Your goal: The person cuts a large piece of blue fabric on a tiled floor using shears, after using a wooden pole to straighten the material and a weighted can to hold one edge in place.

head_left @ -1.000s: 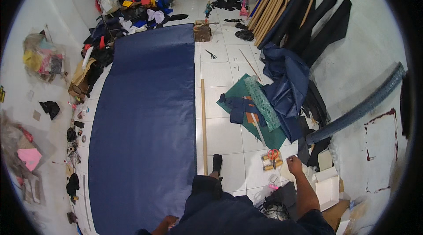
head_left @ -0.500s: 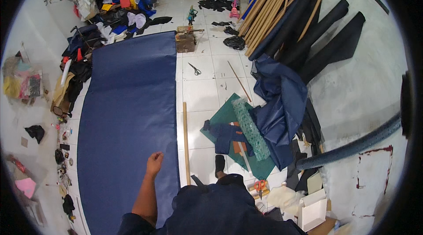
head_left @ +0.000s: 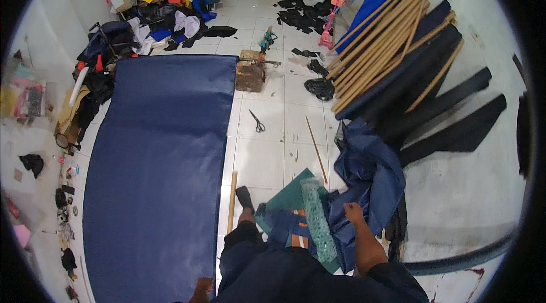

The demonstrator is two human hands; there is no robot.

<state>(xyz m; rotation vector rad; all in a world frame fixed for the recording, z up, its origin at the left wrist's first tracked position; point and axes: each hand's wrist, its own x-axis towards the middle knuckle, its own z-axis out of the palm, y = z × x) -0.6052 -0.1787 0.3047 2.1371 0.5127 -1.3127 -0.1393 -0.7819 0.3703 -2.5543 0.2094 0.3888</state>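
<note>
A long dark blue fabric sheet (head_left: 159, 178) lies spread on the floor at my left. My left hand (head_left: 202, 288) hangs low over its right edge, partly cut off and smeared, so its fingers cannot be made out. On the other side, my right hand (head_left: 353, 212) is loosely closed, with nothing visible in it, over a crumpled dark blue fabric piece (head_left: 371, 158). I cannot tell whether it touches that fabric. Beside it lie a green bubble-textured roll (head_left: 317, 218) and a green cutting mat (head_left: 289, 194), with blue fabric scraps (head_left: 284, 226) on the mat.
A wooden pole (head_left: 232, 203) lies along the sheet. Black scissors (head_left: 257, 122) and a thin brown stick (head_left: 316, 149) are on the tiles ahead. A wooden block (head_left: 250, 77) stands by the sheet's far corner. Cardboard tubes (head_left: 375, 47) and dark rolls (head_left: 455, 127) are at the right.
My view has shifted, and my foot and body have moved relative to the mat. The left hand has dropped back toward the lower edge. My right hand has come into view over the crumpled fabric.
</note>
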